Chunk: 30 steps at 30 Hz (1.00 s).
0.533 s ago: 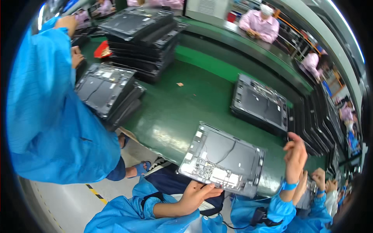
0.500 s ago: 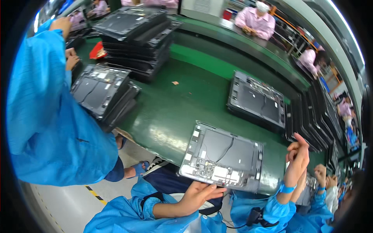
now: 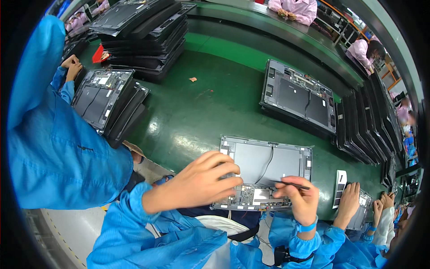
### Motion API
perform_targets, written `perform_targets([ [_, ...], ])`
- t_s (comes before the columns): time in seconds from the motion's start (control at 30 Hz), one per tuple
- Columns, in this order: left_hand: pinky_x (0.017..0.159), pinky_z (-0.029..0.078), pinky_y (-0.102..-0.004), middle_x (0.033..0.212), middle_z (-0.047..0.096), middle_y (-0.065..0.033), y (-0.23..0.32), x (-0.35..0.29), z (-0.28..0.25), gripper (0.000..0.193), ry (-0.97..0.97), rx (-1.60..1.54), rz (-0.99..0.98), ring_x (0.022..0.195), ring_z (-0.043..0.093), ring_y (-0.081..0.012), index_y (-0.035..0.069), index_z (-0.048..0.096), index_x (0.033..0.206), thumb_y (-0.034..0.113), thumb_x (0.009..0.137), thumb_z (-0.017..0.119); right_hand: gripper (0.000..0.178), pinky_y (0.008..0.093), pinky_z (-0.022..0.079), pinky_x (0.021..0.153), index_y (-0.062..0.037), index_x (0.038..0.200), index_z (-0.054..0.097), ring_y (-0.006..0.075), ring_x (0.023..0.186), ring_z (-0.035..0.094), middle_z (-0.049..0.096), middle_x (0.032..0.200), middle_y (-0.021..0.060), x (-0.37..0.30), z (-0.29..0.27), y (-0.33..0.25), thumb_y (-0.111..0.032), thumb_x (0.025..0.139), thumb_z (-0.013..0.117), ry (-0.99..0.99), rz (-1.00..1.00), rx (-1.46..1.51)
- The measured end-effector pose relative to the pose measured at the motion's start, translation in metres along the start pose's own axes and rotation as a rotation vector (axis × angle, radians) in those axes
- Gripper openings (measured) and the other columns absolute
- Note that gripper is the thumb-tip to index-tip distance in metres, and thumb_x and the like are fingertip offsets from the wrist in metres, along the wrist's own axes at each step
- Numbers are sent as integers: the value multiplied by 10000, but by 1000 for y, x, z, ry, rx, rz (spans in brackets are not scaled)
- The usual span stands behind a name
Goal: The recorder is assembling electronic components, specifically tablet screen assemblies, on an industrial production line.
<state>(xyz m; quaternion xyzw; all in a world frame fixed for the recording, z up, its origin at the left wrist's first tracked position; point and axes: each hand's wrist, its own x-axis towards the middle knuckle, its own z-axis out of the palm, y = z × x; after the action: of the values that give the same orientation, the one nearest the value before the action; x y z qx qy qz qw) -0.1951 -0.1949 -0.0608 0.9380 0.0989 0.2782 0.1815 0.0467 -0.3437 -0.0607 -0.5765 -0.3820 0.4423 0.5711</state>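
The right hand (image 3: 301, 199) pinches a slim dark tool (image 3: 293, 184) between thumb and fingers. Left of that grip, the left hand (image 3: 199, 181) is loosely curled; whether it holds anything, I cannot tell. Directly beneath both lies the open laptop base (image 3: 244, 157): grey, flat, a black cable (image 3: 269, 167) crossing it, the circuit board (image 3: 246, 193) nearest the body. This looks like fine internal work, calling for a steady tip.

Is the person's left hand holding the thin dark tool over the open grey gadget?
Not quite: it's the right hand, not the left hand, that holds the thin dark tool over the open grey gadget. The head view shows it.
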Motion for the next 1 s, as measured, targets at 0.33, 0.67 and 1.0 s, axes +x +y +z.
perform_targets([
  [0.33, 855, 472, -314, 816, 536, -8, -41, 30, 16, 78, -210, -86, 251, 893, 559, -180, 99, 612, 807, 144, 750, 643, 114, 291, 602, 718, 84, 1010, 673, 197, 816, 736, 742, 867, 162, -2, 24, 13, 54, 908, 632, -26, 33, -68],
  [0.67, 762, 450, -348, 888, 551, -21, -21, 21, 31, 119, -85, -92, -278, 842, 588, -211, 113, 642, 898, 154, 813, 715, 139, 269, 546, 587, 11, 941, 728, 185, 657, 707, 729, 811, 110, 7, 24, 13, 31, 805, 714, -187, -249, -597],
  [1.0, 733, 421, -317, 917, 604, 17, -20, 0, 38, 161, -5, -83, -64, 866, 582, -180, 129, 681, 900, 187, 777, 767, 282, 306, 548, 551, -35, 1028, 688, 210, 650, 676, 698, 838, 78, 3, 38, 24, -16, 757, 764, -160, -616, -992],
])
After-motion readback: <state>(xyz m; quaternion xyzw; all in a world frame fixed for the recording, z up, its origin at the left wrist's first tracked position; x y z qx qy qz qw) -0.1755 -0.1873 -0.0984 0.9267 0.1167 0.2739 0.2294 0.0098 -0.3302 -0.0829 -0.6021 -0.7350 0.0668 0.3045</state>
